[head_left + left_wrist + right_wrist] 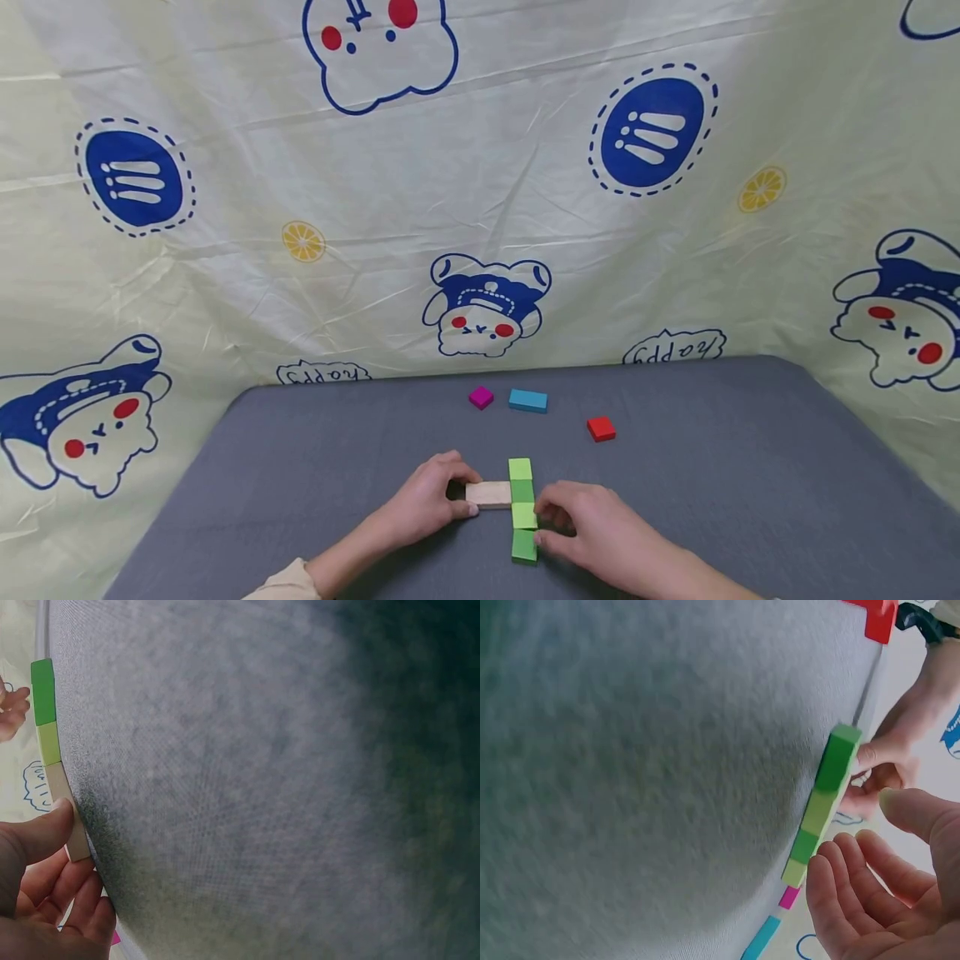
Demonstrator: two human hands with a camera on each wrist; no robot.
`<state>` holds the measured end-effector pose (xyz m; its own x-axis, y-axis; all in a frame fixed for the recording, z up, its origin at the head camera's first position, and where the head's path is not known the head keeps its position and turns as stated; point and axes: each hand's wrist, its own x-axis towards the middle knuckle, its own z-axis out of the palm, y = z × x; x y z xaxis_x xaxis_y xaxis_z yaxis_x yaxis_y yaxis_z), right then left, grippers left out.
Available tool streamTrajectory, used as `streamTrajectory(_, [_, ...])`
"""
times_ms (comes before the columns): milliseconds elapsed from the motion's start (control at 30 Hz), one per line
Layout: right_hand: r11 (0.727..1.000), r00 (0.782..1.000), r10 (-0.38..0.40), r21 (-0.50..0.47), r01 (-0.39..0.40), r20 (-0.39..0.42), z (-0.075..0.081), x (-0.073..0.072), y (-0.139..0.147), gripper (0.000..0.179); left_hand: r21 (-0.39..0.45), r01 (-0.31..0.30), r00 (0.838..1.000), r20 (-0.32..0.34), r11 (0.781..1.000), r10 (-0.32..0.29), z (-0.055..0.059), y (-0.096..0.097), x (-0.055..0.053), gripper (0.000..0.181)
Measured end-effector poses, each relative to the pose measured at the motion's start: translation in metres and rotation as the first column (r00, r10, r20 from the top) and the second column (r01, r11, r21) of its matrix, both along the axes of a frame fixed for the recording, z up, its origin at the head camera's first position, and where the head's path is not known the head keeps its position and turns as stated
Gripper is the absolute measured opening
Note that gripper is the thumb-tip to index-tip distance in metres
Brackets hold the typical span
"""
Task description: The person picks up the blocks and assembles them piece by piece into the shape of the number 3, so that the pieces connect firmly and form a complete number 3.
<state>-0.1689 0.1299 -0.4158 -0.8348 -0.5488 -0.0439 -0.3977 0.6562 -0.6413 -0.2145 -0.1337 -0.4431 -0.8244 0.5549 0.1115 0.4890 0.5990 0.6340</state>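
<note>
My left hand pinches the left end of a pale wooden block lying flat on the table; in the left wrist view the thumb presses one face of this block. The block's right end meets a row of several light and dark green blocks running away from me. My right hand is at the row's right side, beside the nearer light green and dark green blocks. In the right wrist view its thumb and fingers are loosely bent and apart, holding nothing.
Farther back on the grey table lie a magenta block, a blue block and a red block. A printed cloth hangs behind the table. A red piece shows at the right wrist view's top edge.
</note>
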Motion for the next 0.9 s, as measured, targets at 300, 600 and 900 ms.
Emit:
streamTrajectory(300, [1.000, 0.998, -0.023, 0.001, 0.023, -0.050, 0.005, -0.013, 0.000, 0.020, -0.018, -0.014, 1.000, 0.023, 1.000, 0.015, -0.001, 0.000, -0.001, 0.019])
streamTrajectory(600, [0.996, 0.987, 0.069, 0.068, -0.060, -0.143, 0.000, -0.028, -0.004, 0.025, -0.013, -0.021, 0.999, 0.039, 1.000, 0.022, -0.001, -0.001, 0.000, 0.020])
streamTrajectory(900, [0.994, 0.987, 0.088, 0.075, -0.078, -0.132, -0.006, -0.035, -0.008, 0.021, -0.008, -0.018, 0.999, 0.035, 1.000, 0.018, -0.001, 0.000, -0.001, 0.020])
